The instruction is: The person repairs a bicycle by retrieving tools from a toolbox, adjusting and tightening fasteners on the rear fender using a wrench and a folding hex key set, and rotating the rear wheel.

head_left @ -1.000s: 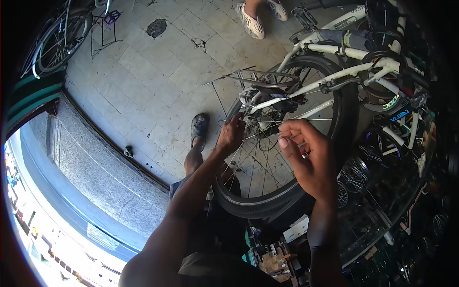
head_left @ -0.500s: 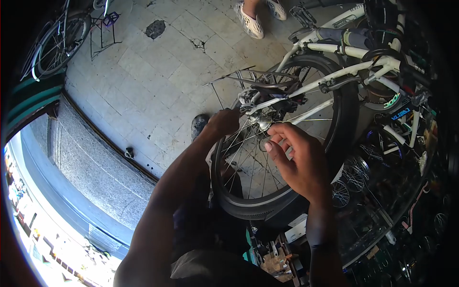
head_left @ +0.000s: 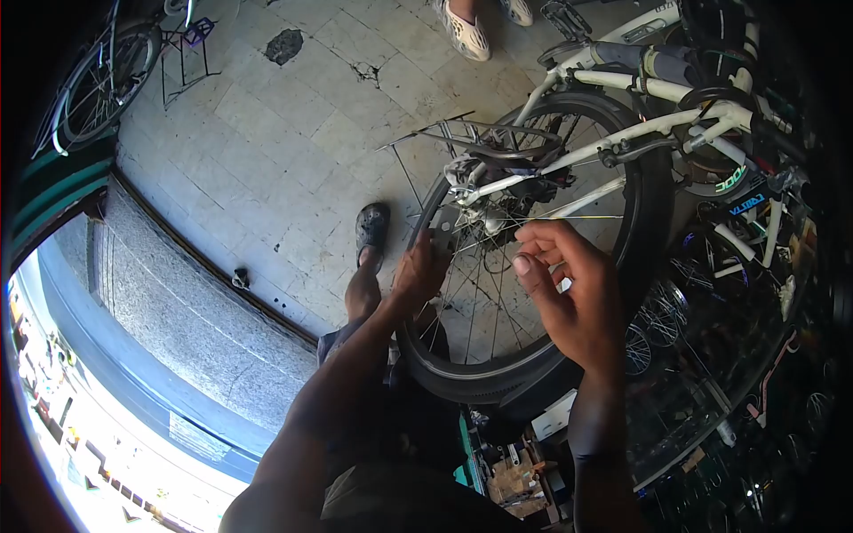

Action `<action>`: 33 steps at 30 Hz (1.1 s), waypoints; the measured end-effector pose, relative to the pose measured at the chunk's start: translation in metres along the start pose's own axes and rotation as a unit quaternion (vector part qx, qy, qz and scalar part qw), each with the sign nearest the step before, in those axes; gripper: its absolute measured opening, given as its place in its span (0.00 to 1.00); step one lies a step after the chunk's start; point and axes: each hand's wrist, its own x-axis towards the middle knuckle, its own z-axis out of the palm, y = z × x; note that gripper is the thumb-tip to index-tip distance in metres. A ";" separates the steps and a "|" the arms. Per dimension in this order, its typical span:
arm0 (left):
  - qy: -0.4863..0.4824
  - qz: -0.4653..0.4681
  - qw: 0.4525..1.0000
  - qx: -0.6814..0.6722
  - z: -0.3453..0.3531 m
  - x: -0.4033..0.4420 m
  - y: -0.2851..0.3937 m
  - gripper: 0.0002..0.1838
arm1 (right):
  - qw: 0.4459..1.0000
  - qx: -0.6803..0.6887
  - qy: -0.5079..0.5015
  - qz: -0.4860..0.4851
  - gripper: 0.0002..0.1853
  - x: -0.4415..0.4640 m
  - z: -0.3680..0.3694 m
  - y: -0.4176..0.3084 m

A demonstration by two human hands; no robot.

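Note:
A bicycle wheel with a black tire (head_left: 653, 191) and thin spokes sits at the rear of a white bicycle frame (head_left: 591, 142). At its middle is a silver hub (head_left: 491, 218). My left hand (head_left: 421, 269) is closed beside the wheel's left rim, a flat grey metal tool (head_left: 443, 227) showing past its fingers; most of the tool is hidden. My right hand (head_left: 569, 280) hovers over the spokes to the right of the hub. Its fingers are loosely curled, thumb apart from the fingertips, with nothing visible between them.
A metal rear rack (head_left: 498, 138) juts out above the hub. Another person's shoe (head_left: 466, 35) is at the top. My clog (head_left: 372, 226) rests on the tiled floor (head_left: 267, 160). Wheels and parts crowd the right; a tool box (head_left: 515, 480) lies below. Another bicycle (head_left: 107, 80) stands upper left.
My left hand has moved down and away from the hub, uncovering the axle end and bringing the metal tool into sight. My right hand has shifted slightly right.

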 end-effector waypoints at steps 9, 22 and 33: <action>-0.021 0.052 0.998 0.026 -0.018 0.008 -0.002 0.16 | 0.969 0.138 0.201 -0.036 0.11 -0.016 -0.040 -0.016; 0.053 0.003 0.996 0.073 0.022 0.007 0.022 0.32 | 0.981 0.037 0.191 0.013 0.11 -0.007 -0.013 0.007; 0.109 0.051 0.990 0.080 0.032 0.019 0.006 0.23 | 0.976 -0.162 0.142 0.015 0.12 -0.004 0.001 0.009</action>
